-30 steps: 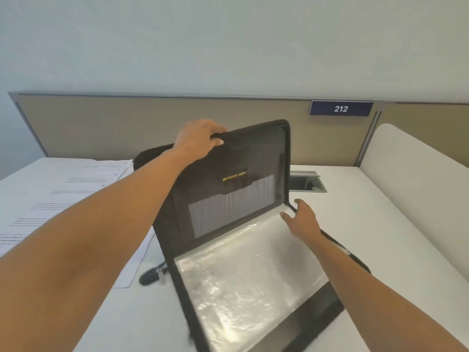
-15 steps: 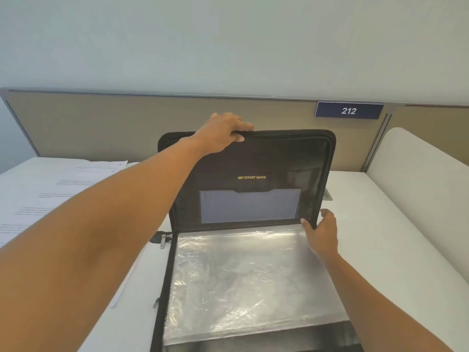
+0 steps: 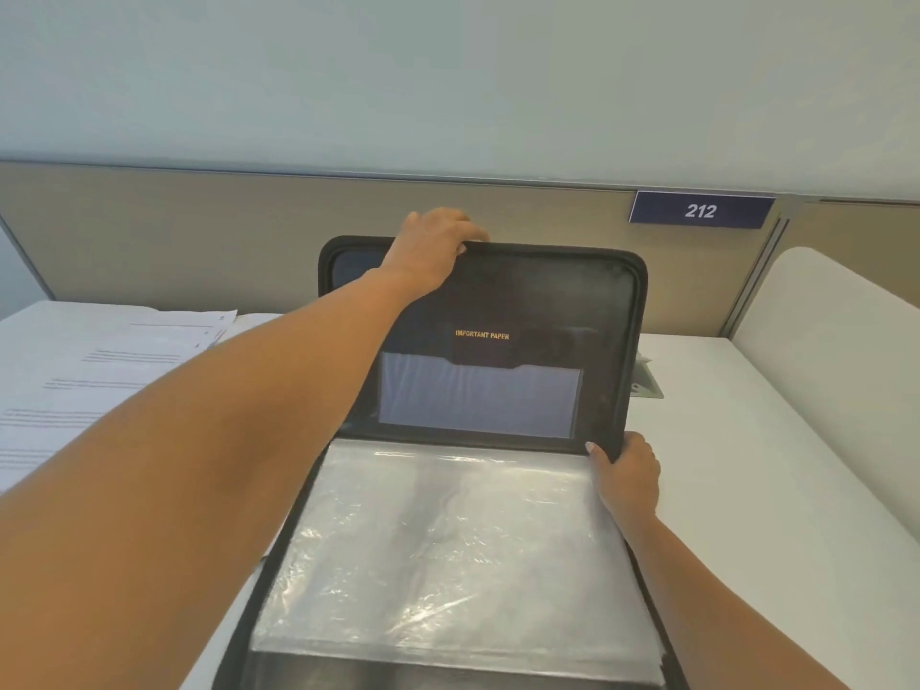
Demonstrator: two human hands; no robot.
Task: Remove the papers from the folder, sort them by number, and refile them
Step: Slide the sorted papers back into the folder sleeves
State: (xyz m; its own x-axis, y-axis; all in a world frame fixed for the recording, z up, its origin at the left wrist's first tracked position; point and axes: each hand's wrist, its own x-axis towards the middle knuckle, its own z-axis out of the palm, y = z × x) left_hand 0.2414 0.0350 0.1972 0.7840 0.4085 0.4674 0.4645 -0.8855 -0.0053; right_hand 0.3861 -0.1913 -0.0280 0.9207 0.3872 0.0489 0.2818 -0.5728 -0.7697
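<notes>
Black folder standing open at frame centre, left hand gripping its upper lid edge, right hand holding the right hinge corner, papers lying at left on the table.

We see a folder of matt black cloth, its sleeves of glossy, crinkled clear plastic. We see printed sheets of matt white paper on a smooth white desk, and a partition that looks cloth-faced.

The one wide-angle camera, worn on the person's head, looks forward and down from close above the white desk, facing the beige partition panel at 12 o'clock, with the open black fabric zip folder filling centre to 6 o'clock.
</notes>
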